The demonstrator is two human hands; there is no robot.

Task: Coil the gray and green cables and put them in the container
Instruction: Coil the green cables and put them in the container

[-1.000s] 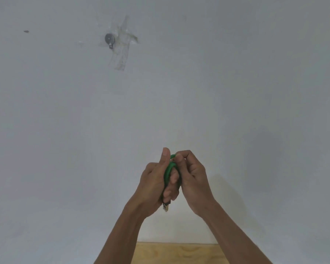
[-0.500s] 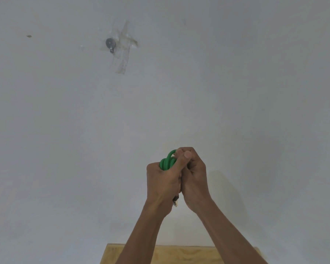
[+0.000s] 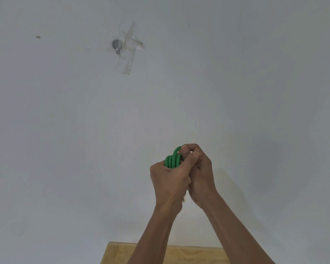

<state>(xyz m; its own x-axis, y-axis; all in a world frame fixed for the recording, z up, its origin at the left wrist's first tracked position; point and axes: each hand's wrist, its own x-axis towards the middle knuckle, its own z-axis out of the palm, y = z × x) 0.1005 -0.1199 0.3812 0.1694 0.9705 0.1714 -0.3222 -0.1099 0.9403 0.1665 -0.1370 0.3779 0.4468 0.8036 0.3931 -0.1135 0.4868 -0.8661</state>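
Both hands raised above the worktop (image 3: 141,254): our left hand (image 3: 170,180) grips the green cable (image 3: 172,160) coil, loops standing upright out of the fist; our right hand (image 3: 200,176), touching it, pinches the topmost loop. Container, gray cable: unseen.

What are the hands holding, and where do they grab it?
The green cable: left hand grips the coiled bundle around its middle; right hand pinches the top loop.

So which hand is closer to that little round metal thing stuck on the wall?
Left. The left hand grips the green cable just below and right of the metal disc. The right hand sits beside it, farther to the right. Both are far from it.
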